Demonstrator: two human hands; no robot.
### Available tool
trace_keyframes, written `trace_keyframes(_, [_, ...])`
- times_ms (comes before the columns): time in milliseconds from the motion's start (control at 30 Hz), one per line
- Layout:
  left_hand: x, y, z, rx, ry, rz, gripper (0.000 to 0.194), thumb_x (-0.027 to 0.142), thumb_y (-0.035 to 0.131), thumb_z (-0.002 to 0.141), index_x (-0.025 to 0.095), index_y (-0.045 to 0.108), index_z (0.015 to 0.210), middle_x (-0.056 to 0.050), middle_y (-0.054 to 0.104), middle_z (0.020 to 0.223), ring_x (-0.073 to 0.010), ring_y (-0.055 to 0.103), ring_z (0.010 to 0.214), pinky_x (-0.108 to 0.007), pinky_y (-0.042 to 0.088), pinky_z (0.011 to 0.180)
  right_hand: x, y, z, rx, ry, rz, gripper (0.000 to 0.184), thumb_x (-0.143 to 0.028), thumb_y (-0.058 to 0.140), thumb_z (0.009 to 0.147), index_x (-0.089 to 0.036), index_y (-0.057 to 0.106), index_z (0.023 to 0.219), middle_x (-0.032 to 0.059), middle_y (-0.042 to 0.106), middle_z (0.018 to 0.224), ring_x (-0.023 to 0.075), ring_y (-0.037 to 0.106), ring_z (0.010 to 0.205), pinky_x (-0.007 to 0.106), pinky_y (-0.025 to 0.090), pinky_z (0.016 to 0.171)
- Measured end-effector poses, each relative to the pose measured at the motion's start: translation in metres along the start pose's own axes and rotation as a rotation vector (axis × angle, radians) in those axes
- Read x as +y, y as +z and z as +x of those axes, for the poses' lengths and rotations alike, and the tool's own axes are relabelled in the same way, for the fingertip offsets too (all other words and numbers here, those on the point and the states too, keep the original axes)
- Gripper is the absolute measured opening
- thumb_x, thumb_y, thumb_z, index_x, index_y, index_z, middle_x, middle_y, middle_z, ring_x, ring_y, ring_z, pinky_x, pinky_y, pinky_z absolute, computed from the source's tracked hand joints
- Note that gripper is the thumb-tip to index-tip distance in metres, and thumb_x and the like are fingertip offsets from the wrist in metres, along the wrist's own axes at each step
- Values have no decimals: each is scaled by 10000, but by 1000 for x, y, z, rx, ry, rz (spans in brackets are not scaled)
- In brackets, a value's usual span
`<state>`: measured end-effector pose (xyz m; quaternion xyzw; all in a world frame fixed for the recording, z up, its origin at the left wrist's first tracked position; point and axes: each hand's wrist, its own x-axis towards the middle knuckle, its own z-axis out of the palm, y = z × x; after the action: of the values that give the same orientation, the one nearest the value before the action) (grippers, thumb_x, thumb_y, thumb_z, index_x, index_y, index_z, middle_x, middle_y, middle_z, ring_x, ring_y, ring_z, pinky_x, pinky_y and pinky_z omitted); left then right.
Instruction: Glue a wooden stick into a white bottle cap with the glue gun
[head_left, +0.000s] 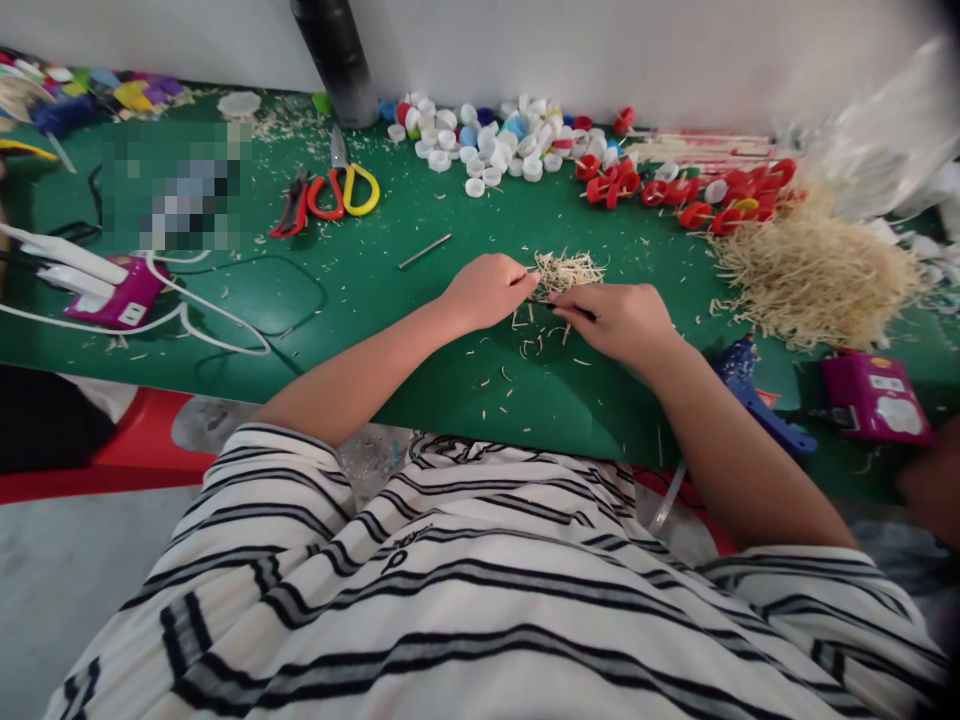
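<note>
My left hand (487, 291) is closed in a pinch, its fingertips turned to the right. Facing it, my right hand (624, 317) has its fingers closed on a thin dark strip (543, 302), whose kind is too small to make out. The strip reaches across the short gap to my left fingertips; what those fingers pinch is hidden. Just beyond both hands lies a small pile of short pale straw-like pieces (571, 268). Loose bits of the same material are scattered on the green table (420, 355) below my fingers.
Scissors (343, 190), red-handled pliers (292, 205) and a metal rod (424, 251) lie to the left. Bottle caps (491, 145) line the wall beside a black bottle (337, 60). At right are a straw heap (821, 270), a blue glue gun (750, 390) and a purple power socket (876, 395).
</note>
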<state>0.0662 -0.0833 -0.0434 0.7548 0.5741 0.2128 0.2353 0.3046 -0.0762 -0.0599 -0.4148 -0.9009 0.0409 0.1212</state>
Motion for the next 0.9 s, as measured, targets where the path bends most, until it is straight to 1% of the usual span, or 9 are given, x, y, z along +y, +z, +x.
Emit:
trace_keyframes(67, [-1, 1, 1, 14, -10, 2, 611, 271, 536, 1067, 225, 252, 528, 21, 258, 501, -136, 274, 513, -396, 183, 622, -1, 0, 3, -5, 20, 18, 316, -395, 569, 1074, -338, 824, 1252, -1, 860, 1242, 256, 798, 1087, 342, 489, 744])
trace_keyframes(233, [-2, 1, 3, 21, -32, -5, 626, 271, 544, 1066, 227, 233, 525, 28, 224, 501, -131, 246, 509, -401, 175, 622, 2, -1, 3, -95, 82, 68, 292, -387, 611, 1040, -333, 818, 1239, 1, 871, 1166, 260, 792, 991, 350, 493, 740])
trace_keyframes(433, [-1, 1, 2, 19, -17, -20, 631, 264, 554, 1064, 228, 228, 525, 30, 219, 507, -129, 240, 515, -407, 172, 621, 2, -3, 0, -118, 91, 99, 291, -391, 605, 1042, -334, 804, 1246, 0, 860, 1216, 255, 787, 1011, 358, 515, 765])
trace_keyframes(500, [-2, 1, 3, 19, -16, -11, 633, 267, 555, 1062, 227, 223, 525, 29, 211, 507, -129, 240, 510, -407, 167, 620, 2, -5, -2, -128, 85, 63, 276, -394, 606, 1038, -335, 809, 1216, -1, 864, 1189, 254, 785, 990, 355, 505, 745])
trace_keyframes(633, [-5, 1, 2, 13, -33, 5, 630, 270, 541, 1064, 228, 211, 529, 28, 198, 504, -130, 240, 500, -408, 163, 617, 0, -7, -7, -169, 71, -62, 255, -427, 605, 1031, -331, 825, 1117, 5, 869, 1058, 259, 770, 919, 343, 449, 680])
trace_keyframes(700, [-5, 1, 2, 9, -36, 9, 626, 272, 535, 1066, 230, 211, 532, 27, 204, 503, -132, 240, 501, -407, 168, 615, -1, -6, -7, -149, 62, -67, 277, -430, 592, 1037, -329, 829, 1140, 12, 871, 1060, 262, 774, 929, 340, 439, 678])
trace_keyframes(767, [-5, 2, 1, 11, -22, 10, 613, 276, 528, 1066, 233, 215, 540, 25, 219, 508, -136, 247, 506, -406, 174, 613, -3, -5, -6, -93, 40, -35, 321, -422, 557, 1057, -328, 825, 1206, 19, 872, 1132, 262, 785, 983, 342, 449, 699])
trace_keyframes(833, [-3, 4, 1, 15, 4, 9, 584, 275, 510, 1068, 235, 234, 554, 18, 256, 517, -143, 272, 514, -404, 178, 612, -5, -3, -3, -35, 24, -12, 354, -412, 520, 1077, -328, 817, 1251, 19, 863, 1209, 261, 787, 1036, 345, 457, 712])
trace_keyframes(900, [-2, 5, 1, 17, 20, 16, 550, 269, 492, 1069, 238, 263, 571, 10, 307, 531, -151, 304, 527, -403, 182, 615, -6, -2, 0, -17, 24, -15, 358, -414, 514, 1081, -328, 815, 1254, 18, 861, 1221, 264, 784, 1043, 346, 450, 704])
